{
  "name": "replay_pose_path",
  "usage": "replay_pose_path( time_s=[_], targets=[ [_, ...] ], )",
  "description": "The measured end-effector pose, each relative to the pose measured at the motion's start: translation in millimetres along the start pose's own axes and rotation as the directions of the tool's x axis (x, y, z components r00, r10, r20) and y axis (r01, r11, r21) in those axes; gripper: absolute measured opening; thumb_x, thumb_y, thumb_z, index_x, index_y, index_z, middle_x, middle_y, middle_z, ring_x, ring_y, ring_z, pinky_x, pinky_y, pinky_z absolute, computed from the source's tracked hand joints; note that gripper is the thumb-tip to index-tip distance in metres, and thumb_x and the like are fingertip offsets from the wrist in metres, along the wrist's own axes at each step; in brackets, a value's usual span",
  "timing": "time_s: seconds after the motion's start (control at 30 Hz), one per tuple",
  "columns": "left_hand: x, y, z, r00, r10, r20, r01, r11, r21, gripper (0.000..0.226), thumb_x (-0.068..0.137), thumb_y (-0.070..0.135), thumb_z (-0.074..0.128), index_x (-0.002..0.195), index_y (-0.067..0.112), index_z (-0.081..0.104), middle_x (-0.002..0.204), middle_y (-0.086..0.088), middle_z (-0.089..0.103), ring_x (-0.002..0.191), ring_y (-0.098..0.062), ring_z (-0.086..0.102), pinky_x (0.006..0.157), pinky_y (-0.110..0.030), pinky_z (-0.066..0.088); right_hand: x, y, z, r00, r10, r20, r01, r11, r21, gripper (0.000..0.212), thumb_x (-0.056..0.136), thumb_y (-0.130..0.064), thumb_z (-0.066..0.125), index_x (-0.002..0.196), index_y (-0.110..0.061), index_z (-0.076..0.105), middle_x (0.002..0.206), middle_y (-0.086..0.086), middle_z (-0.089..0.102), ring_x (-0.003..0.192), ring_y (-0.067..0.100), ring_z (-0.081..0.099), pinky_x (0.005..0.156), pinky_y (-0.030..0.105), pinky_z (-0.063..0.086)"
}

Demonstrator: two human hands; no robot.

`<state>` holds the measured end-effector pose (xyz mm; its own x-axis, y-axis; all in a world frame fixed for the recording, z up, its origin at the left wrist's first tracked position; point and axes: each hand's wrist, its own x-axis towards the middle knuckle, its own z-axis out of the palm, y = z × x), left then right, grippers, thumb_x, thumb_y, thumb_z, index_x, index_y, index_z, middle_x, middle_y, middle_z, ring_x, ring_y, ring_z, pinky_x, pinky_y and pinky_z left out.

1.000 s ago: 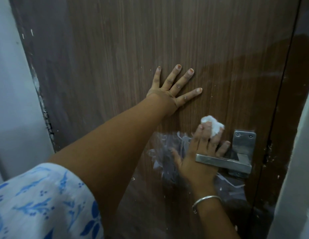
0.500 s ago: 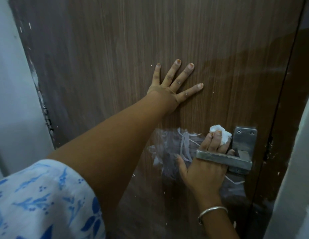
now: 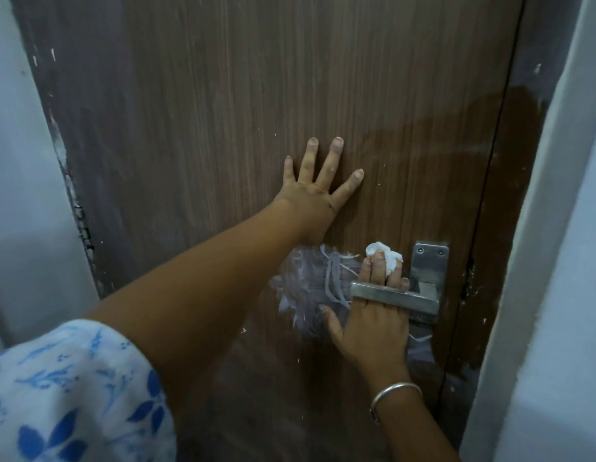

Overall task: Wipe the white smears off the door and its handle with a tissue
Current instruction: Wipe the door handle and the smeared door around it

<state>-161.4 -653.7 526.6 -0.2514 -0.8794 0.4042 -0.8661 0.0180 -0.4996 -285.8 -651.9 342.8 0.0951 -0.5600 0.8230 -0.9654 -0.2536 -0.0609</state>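
Brown wooden door (image 3: 223, 128) carries white smears (image 3: 309, 285) left of the lever handle (image 3: 394, 296). On it the left hand (image 3: 314, 191) stays spread flat. The right hand (image 3: 373, 325) has slid up behind the lever, seemingly pinching the tissue (image 3: 383, 256), so the smears mostly remain.

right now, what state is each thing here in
door, looks shut, streaked with white
smears, not yet wiped, left of handle
handle, level, fingers slipped behind it
tissue, crumpled, pressed to door above handle
left hand, flat on door, spread
right hand, holds tissue

Dim bluish indoor light, door (image 3: 223, 95) darker at left, faint sheen upper right, edges bowed, slightly soft focus.
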Motion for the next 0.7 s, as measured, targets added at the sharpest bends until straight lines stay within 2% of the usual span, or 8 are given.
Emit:
replay_pose_path(
  time_s=[0.1,0.17,0.23,0.33,0.4,0.5,0.6,0.7],
  targets=[
    [-4,-3,-12,0.975,0.084,-0.204,-0.062,0.992,0.111,0.088,0.084,0.033,0.060,0.145,0.025,-0.002,0.151,-0.028,-0.006,0.137,-0.052,0.005,0.109,-0.062,0.017,-1,4,-4,0.999,-0.023,0.029,0.023,1.000,-0.006,0.102,0.076,-0.060,0.056,0.146,0.001,0.013,0.154,0.021,0.010,0.142,0.038,0.003,0.114,0.053,0.007],
    [-1,-6,-21,0.924,0.189,-0.333,-0.130,0.973,0.192,0.082,0.087,0.025,0.057,0.145,0.027,0.000,0.152,-0.026,0.006,0.137,-0.046,0.015,0.108,-0.061,0.020,-6,4,-3,0.999,0.001,0.040,-0.002,1.000,0.016,0.097,0.079,-0.061,0.048,0.147,0.000,0.012,0.154,0.020,0.010,0.142,0.037,0.007,0.114,0.052,0.010],
    [4,-6,-28,0.901,0.263,-0.345,-0.184,0.952,0.246,0.086,0.088,0.021,0.054,0.145,0.030,-0.010,0.155,-0.022,-0.001,0.141,-0.044,0.007,0.109,-0.062,0.018,-11,3,-1,0.997,0.068,0.041,-0.070,0.995,0.064,0.093,0.083,-0.062,0.037,0.146,0.001,0.011,0.153,0.022,0.011,0.141,0.037,0.014,0.113,0.052,0.018],
    [10,-4,-24,0.904,0.267,-0.333,-0.189,0.950,0.248,0.082,0.093,0.019,0.047,0.145,0.031,-0.016,0.155,-0.022,-0.008,0.141,-0.045,0.000,0.111,-0.058,0.015,-13,-1,3,0.988,0.152,0.022,-0.153,0.980,0.127,0.087,0.088,-0.062,0.020,0.146,0.002,0.008,0.152,0.022,0.005,0.140,0.038,0.016,0.112,0.052,0.020],
    [11,-7,-21,0.903,0.270,-0.333,-0.195,0.950,0.243,0.086,0.091,0.021,0.049,0.144,0.033,-0.018,0.155,-0.021,-0.010,0.141,-0.044,-0.001,0.112,-0.056,0.014,-9,-6,7,0.983,0.181,0.015,-0.181,0.973,0.141,0.090,0.085,-0.062,0.025,0.147,0.002,0.005,0.154,0.021,0.001,0.141,0.038,0.010,0.112,0.052,0.016],
    [14,-10,-20,0.905,0.277,-0.322,-0.200,0.947,0.251,0.089,0.091,0.026,0.050,0.142,0.033,-0.022,0.155,-0.020,-0.014,0.142,-0.043,-0.005,0.113,-0.058,0.009,-1,-24,10,0.987,0.158,0.039,-0.162,0.978,0.130,0.102,0.080,-0.064,0.044,0.146,0.004,0.007,0.154,0.024,0.003,0.140,0.044,0.006,0.112,0.052,0.007],
    [17,-12,-18,0.924,0.268,-0.274,-0.190,0.941,0.282,0.103,0.086,0.030,0.059,0.137,0.032,-0.031,0.153,-0.020,-0.022,0.140,-0.043,-0.014,0.112,-0.063,0.002,2,-39,10,0.998,0.032,0.056,-0.040,0.987,0.154,0.108,0.073,-0.061,0.059,0.147,0.001,0.008,0.155,0.020,0.009,0.141,0.038,-0.001,0.109,0.051,0.011],
    [23,-13,-16,0.944,0.258,-0.205,-0.195,0.939,0.282,0.113,0.083,0.032,0.064,0.132,0.031,-0.038,0.148,-0.020,-0.031,0.137,-0.044,-0.024,0.106,-0.066,-0.008,-1,-35,11,0.999,0.017,0.047,-0.023,0.993,0.115,0.104,0.074,-0.058,0.058,0.147,-0.001,0.011,0.155,0.017,0.014,0.142,0.035,0.005,0.110,0.052,0.016]
  ],
)
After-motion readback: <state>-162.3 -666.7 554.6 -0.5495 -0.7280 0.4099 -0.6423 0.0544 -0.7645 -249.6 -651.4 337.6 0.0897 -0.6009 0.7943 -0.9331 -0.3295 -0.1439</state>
